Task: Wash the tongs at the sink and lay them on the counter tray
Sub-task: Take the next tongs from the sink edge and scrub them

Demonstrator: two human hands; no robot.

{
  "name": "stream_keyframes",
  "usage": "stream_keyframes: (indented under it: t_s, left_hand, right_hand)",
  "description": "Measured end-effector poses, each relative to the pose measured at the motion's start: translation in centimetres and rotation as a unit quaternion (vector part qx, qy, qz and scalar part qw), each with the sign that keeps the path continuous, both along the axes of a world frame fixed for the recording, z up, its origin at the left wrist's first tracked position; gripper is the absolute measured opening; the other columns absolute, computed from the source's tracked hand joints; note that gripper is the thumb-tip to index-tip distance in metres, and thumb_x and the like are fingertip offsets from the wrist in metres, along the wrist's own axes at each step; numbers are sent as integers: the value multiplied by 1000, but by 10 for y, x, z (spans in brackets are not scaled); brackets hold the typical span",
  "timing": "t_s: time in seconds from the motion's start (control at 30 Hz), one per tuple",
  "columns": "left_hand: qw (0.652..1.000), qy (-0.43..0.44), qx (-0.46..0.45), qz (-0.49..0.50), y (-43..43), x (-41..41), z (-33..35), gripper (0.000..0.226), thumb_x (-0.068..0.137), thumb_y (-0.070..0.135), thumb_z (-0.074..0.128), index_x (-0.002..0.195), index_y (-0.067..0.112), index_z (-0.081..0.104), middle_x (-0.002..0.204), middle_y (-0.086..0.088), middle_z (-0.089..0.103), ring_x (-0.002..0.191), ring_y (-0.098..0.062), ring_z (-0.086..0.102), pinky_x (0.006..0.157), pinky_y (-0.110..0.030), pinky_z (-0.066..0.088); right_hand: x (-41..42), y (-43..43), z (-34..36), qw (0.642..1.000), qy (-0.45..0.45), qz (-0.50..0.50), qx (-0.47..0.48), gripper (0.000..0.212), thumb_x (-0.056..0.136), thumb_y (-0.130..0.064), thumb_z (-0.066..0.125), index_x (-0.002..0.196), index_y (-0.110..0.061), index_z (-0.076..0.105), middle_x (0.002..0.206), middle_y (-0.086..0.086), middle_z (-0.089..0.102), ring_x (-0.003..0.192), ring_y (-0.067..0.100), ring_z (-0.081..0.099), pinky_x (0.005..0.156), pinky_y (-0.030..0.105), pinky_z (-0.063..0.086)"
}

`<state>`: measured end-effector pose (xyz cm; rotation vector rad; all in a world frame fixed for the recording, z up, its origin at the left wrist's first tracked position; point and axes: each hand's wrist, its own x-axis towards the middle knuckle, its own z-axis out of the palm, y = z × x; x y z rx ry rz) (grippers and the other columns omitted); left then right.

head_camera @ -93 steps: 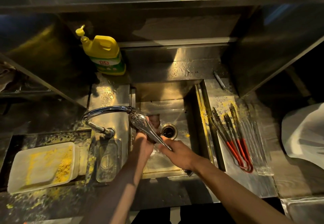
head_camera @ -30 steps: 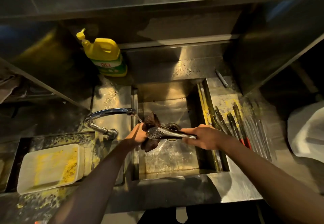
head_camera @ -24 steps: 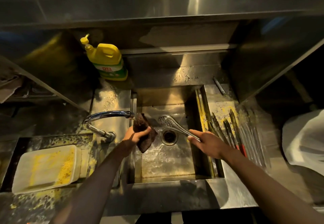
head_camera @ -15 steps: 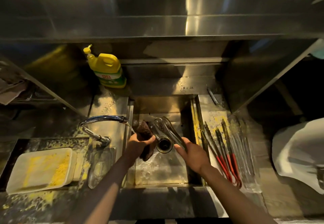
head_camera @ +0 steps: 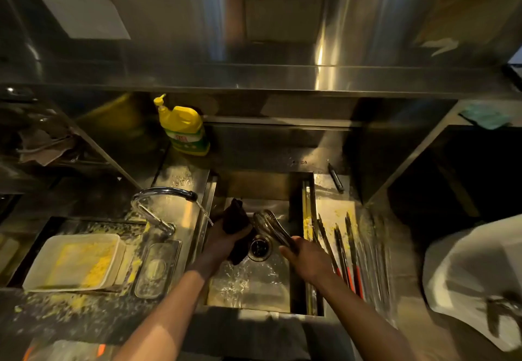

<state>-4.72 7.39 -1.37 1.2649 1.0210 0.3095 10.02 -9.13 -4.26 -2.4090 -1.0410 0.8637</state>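
Observation:
Over the steel sink [head_camera: 255, 290], my right hand [head_camera: 306, 260] grips a pair of metal tongs [head_camera: 269, 227] by the handle, with the scalloped heads pointing up and left above the drain [head_camera: 258, 247]. My left hand [head_camera: 220, 243] is closed around a dark scouring cloth [head_camera: 236, 220] just left of the tong heads, beneath the thin stream from the faucet [head_camera: 162, 194]. On the counter to the right of the sink lie several red-handled tongs [head_camera: 343, 250], and beside them a clear tray [head_camera: 375, 253] holding more tongs.
A yellow detergent bottle [head_camera: 183, 129] stands behind the sink at the left. A white container [head_camera: 74, 261] with yellow residue and a clear lid [head_camera: 156, 268] sit on the messy left counter. A white bag [head_camera: 474, 278] lies far right. A steel shelf [head_camera: 268, 78] overhangs.
The tongs swung from lying level across the sink to pointing up-left over the drain. My left hand with the cloth stayed under the faucet stream. The camera tilted upward.

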Motion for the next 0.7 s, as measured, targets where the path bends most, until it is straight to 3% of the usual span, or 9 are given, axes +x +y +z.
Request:
stream_keyframes:
  t_s: [0.1, 0.23, 0.33, 0.43, 0.53, 0.63, 0.7]
  left_hand:
    - [1000, -5, -1, 7, -9, 0, 5, 31, 78, 13, 79, 101, 26, 64, 101, 1, 72, 91, -13, 69, 72, -25, 54]
    - [1000, 1, 4, -14, -17, -4, 12, 39, 81, 16, 77, 116, 19, 60, 101, 3, 69, 88, -9, 66, 59, -14, 50]
    - [999, 2, 30, -41, -16, -5, 16, 36, 81, 19, 77, 111, 19, 59, 99, 3, 67, 88, -10, 66, 54, -12, 50]
    - [997, -4, 40, -66, -13, -6, 20, 24, 80, 18, 78, 97, 24, 63, 95, 1, 70, 86, -14, 67, 61, -18, 52]
    - [994, -7, 65, -83, -7, -9, 23, 21, 77, 17, 81, 93, 18, 67, 90, -4, 72, 86, -24, 69, 67, -27, 55]
    - [990, -12, 84, -116, -4, -13, 29, 18, 77, 21, 81, 88, 14, 68, 83, -3, 71, 80, -23, 67, 67, -30, 54]
    - [987, -21, 80, -140, -6, -14, 38, 22, 78, 23, 80, 93, 15, 66, 86, 0, 70, 79, -16, 66, 63, -23, 49]
  right_hand:
    - [3, -8, 8, 1000, 0, -20, 20, 34, 102, -54, 43, 117, -28, 60, 84, -9, 64, 72, 5, 57, 58, 21, 41]
    - [3, -14, 17, 1000, 5, -15, 15, 35, 99, -56, 49, 117, -29, 63, 98, -4, 71, 88, 16, 67, 76, 34, 56]
    - [-4, -19, 23, 995, 55, -67, 43, 32, 97, -56, 52, 113, -31, 63, 95, -8, 70, 89, 13, 67, 79, 37, 57]
    - [-17, -26, 32, 977, 131, -138, 98, 33, 97, -55, 55, 118, -31, 63, 103, -7, 70, 97, 14, 68, 84, 40, 58]
    - [-33, -31, 39, 949, 201, -190, 150, 35, 98, -56, 52, 116, -30, 66, 108, -6, 72, 99, 13, 67, 84, 37, 56]
    - [-47, -35, 43, 940, 182, -212, 195, 48, 92, -66, 52, 114, -29, 73, 105, -11, 76, 99, 5, 69, 93, 37, 54]
    - [-59, -40, 54, 930, 154, -246, 224, 32, 96, -57, 54, 103, -35, 76, 96, -16, 76, 90, -4, 68, 86, 29, 54]
